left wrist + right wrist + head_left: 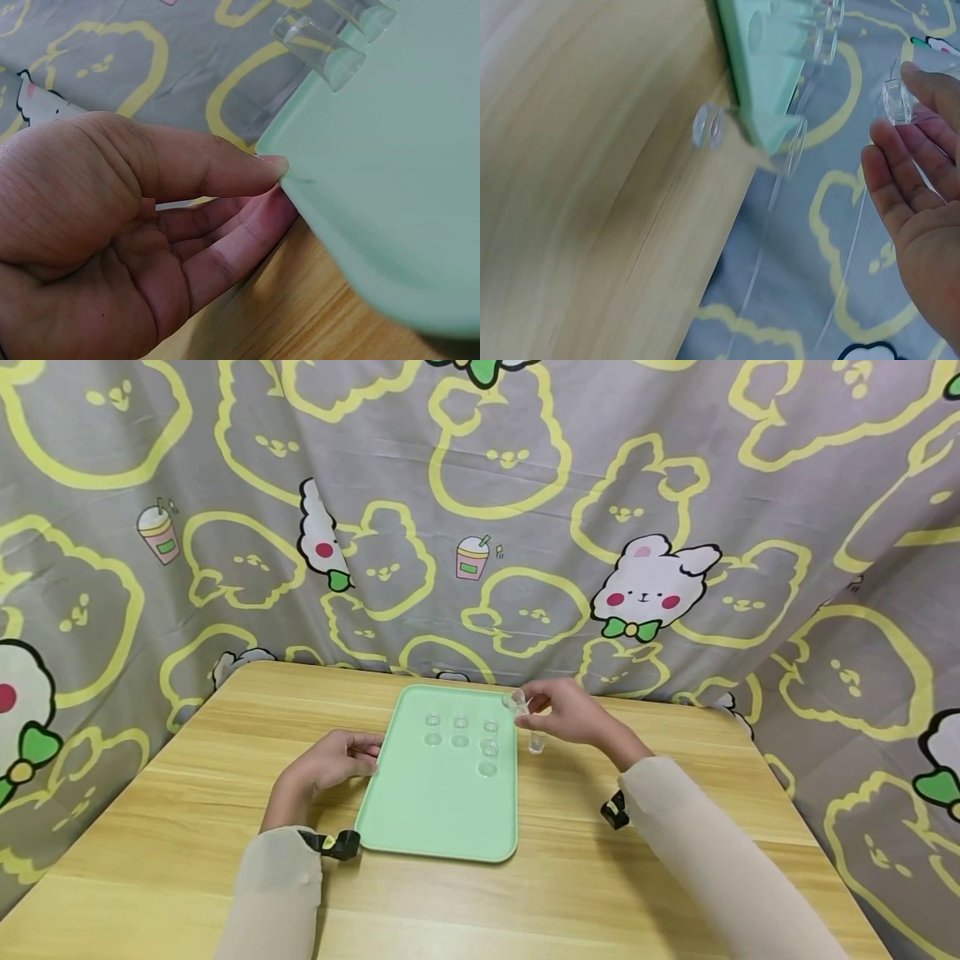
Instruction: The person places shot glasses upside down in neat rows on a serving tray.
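Observation:
A pale green tray (pixel 435 814) lies lengthwise on the table, bearing several small clear glasses (pixel 461 723) grouped in its far half. My left hand (pixel 330 762) pinches the tray's left rim; in the left wrist view the thumb (pixel 247 171) is on top and the fingers are beneath. My right hand (pixel 566 714) holds a clear glass (pixel 515 700) over the far right edge of the tray; the right wrist view shows the thick glass base (pixel 897 103) between thumb and fingers. Just below that hand, another clear glass (pixel 536 744) stands on the table, beside the tray's right rim.
The wooden table (pixel 187 827) ends at the back against a grey curtain (pixel 525 552) with yellow cartoon outlines. Black wrist straps (pixel 341 845) are worn over both beige sleeves (pixel 720 852).

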`<state>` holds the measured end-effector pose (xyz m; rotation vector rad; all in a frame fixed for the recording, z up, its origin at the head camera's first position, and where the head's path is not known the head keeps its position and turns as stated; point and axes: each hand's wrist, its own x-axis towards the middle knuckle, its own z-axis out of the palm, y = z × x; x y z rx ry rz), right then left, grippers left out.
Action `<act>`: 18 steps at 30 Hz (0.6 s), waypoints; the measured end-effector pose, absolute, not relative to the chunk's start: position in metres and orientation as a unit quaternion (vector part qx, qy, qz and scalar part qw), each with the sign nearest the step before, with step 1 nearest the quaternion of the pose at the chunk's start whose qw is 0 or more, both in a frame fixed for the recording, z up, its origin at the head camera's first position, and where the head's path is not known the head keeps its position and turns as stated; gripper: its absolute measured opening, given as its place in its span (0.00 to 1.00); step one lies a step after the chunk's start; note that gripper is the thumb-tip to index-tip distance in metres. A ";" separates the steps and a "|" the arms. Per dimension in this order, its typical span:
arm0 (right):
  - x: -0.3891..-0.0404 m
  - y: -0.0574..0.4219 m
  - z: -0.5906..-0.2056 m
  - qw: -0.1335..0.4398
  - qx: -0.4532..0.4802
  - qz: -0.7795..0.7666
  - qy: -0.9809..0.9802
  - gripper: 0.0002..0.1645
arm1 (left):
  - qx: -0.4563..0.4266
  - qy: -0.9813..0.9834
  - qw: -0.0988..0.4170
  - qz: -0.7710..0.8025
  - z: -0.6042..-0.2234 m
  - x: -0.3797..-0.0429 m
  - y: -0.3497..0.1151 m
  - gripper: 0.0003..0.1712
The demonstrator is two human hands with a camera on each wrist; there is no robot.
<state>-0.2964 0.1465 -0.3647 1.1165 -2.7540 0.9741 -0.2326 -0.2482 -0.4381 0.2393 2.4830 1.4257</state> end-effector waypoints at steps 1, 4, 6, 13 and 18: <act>-0.296 0.144 -0.364 0.007 0.360 0.312 -0.879 0.15 | 0.081 0.856 0.135 0.492 -0.438 -0.233 -0.248 0.30; -0.294 0.135 -0.363 0.009 0.367 0.310 -0.877 0.18 | 0.081 0.856 0.135 0.493 -0.437 -0.233 -0.248 0.30; -0.294 0.130 -0.364 0.008 0.370 0.310 -0.876 0.20 | 0.080 0.855 0.135 0.495 -0.437 -0.232 -0.247 0.30; -0.293 0.111 -0.366 0.000 0.381 0.305 -0.873 0.23 | 0.080 0.854 0.135 0.495 -0.436 -0.231 -0.247 0.31; -0.293 0.102 -0.368 -0.006 0.393 0.297 -0.870 0.21 | 0.079 0.855 0.135 0.495 -0.436 -0.232 -0.247 0.30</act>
